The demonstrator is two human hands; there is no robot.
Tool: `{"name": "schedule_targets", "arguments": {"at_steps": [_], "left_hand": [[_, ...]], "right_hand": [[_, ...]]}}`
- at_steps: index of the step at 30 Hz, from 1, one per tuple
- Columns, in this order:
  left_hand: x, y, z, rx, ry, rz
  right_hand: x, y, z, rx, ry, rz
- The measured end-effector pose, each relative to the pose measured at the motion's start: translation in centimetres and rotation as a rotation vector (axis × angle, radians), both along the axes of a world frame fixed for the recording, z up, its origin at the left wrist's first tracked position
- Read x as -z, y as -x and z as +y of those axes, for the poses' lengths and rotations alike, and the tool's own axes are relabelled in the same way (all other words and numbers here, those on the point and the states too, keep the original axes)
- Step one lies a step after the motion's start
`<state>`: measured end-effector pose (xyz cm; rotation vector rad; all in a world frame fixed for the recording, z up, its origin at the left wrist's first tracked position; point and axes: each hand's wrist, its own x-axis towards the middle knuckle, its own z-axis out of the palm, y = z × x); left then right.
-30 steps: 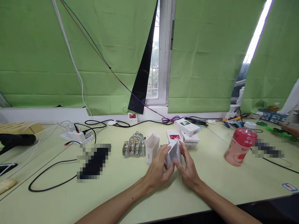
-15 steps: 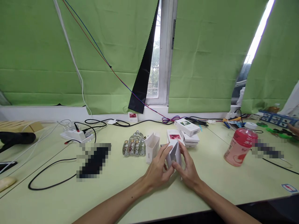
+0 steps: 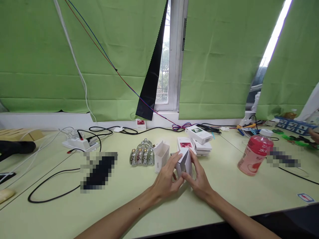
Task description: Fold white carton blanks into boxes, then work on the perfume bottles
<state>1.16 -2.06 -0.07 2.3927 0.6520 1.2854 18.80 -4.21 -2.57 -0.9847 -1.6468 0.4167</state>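
A small white cardboard box [image 3: 184, 163] is gripped between my two hands, its top facing me with folded flaps forming a V-shaped gap. My left hand [image 3: 166, 181] holds the left side, fingers along the upper edge and thumb low at the front. On the opposite side my right hand [image 3: 201, 182] presses with its fingers, its thumb close to the left one at the near edge. What lies inside the box is hidden. Just left of my hands stands another white box [image 3: 161, 158] with its top open. Several round metallic items [image 3: 142, 154] in clear plastic sit beside it.
Behind my hands lie white boxes with pictures, one [image 3: 198, 133] on top of a pile. A pink drink bottle [image 3: 255, 154] stands to the right. A power strip [image 3: 79, 143], cables and a blurred dark object [image 3: 101, 171] are leftward. Another person's hand [image 3: 314, 134] shows at far right.
The whole view has shifted slightly. My thumbs have moved a little at the near edge of the box; both hands keep their hold on it.
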Motion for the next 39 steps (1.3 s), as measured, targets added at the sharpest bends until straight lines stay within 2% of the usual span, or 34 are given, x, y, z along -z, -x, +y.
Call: {"name": "schedule_targets", "arguments": {"at_steps": [11, 19, 39], "left_hand": [[0.42, 0.1, 0.36, -0.002, 0.004, -0.022], [0.41, 0.08, 0.5, -0.022, -0.026, -0.017], [0.08, 0.03, 0.39, -0.039, -0.054, -0.038]], "right_hand": [[0.32, -0.06, 0.12, 0.009, -0.053, -0.093], [0.84, -0.19, 0.29, -0.01, -0.058, -0.097], [0.79, 0.13, 0.39, 0.017, -0.057, -0.111]]}}
